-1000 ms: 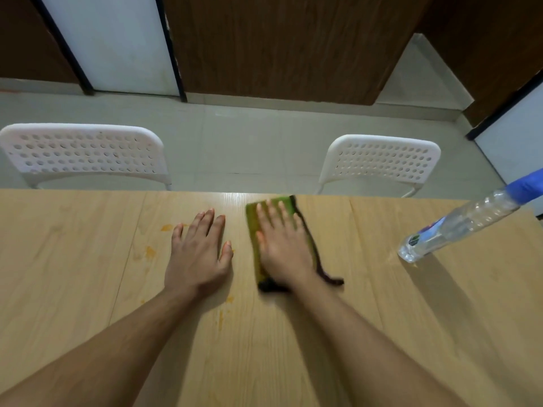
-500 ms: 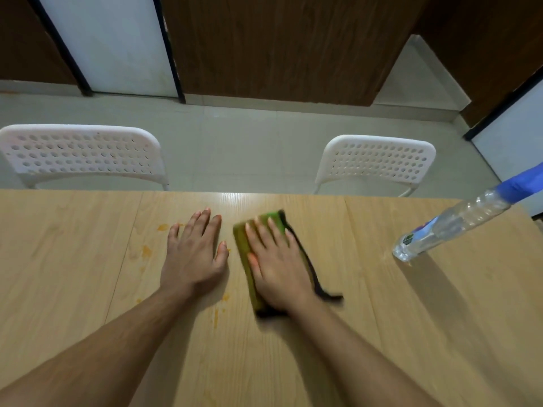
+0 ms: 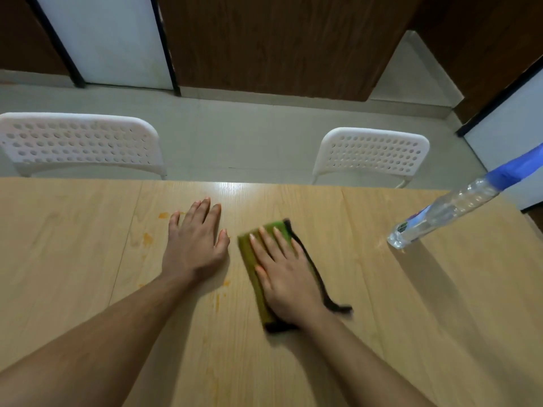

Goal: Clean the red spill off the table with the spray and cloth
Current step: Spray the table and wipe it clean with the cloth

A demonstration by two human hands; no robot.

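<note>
My right hand (image 3: 283, 274) lies flat with straight fingers on a folded green cloth with a black edge (image 3: 249, 257), pressing it onto the wooden table (image 3: 411, 318). My left hand (image 3: 195, 245) rests flat on the table just left of the cloth, fingers spread. Orange-red spill marks (image 3: 147, 238) dot the wood left of my left hand, with more smears (image 3: 218, 301) between my two forearms. A clear spray bottle with a blue head (image 3: 440, 214) stands on the table at the far right, apart from both hands.
Two white perforated chairs stand beyond the table's far edge, one at the left (image 3: 79, 142) and one at the right (image 3: 371, 152). Behind them are a pale floor and dark wooden wall panels.
My right hand has slid the cloth back toward me and slightly left, away from the far edge. My left hand has stayed flat in the same place.
</note>
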